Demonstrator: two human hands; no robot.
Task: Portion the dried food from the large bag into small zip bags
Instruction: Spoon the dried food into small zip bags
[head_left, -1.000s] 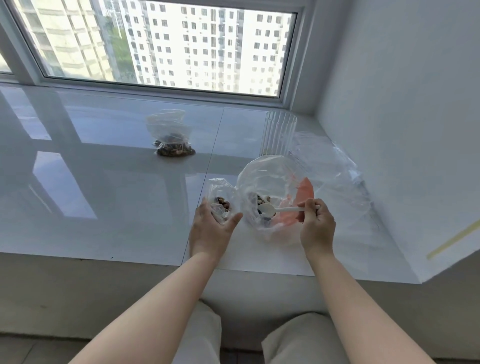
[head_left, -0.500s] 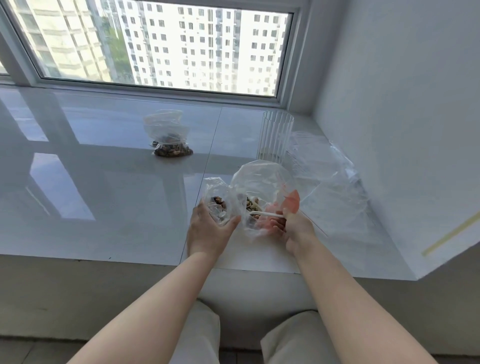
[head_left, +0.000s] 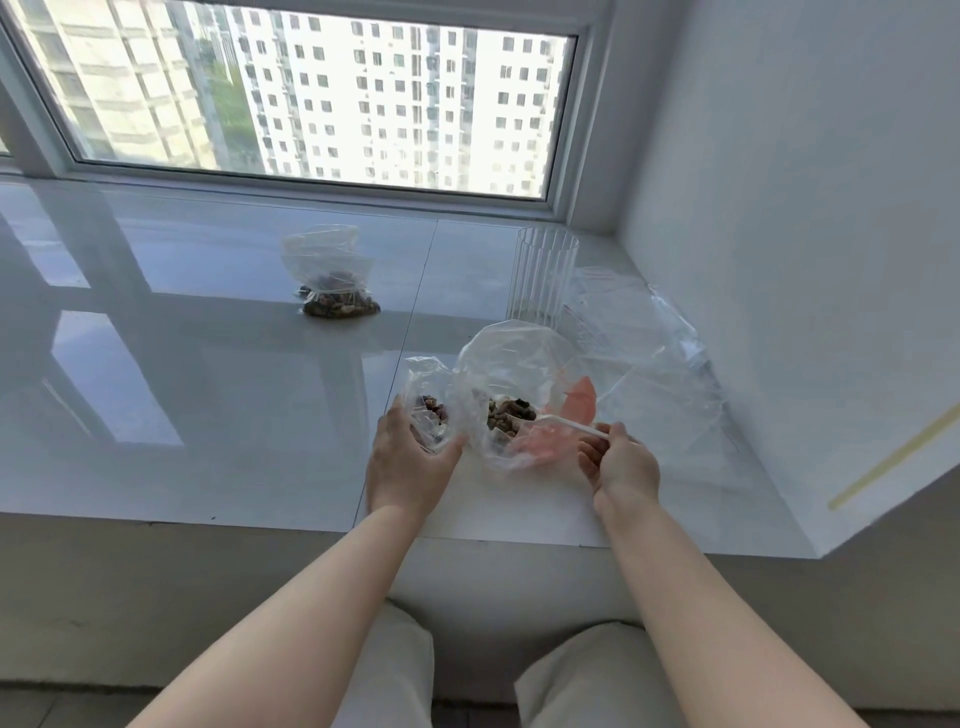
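Left hand (head_left: 408, 462) gripping small zip bag (head_left: 431, 410), mouth open; right hand (head_left: 621, 462) pinching white spoon (head_left: 558, 423) inside large bag (head_left: 524, 395) on sill. Step – scooping dried food (head_left: 509, 410). Next – level carry into small bag.

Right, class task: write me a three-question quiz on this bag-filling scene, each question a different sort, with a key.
1. True or false: the right hand holds the white spoon by its handle.
2. Multiple choice: the left hand grips A) the ribbed clear cup, B) the small zip bag, C) the window frame.
3. Fill in: the spoon's bowl is inside the ____ bag, among the dried food.

Key
1. True.
2. B. It holds the small zip bag, which already has some pieces in it.
3. Large. Another filled bag sits farther back on the sill.
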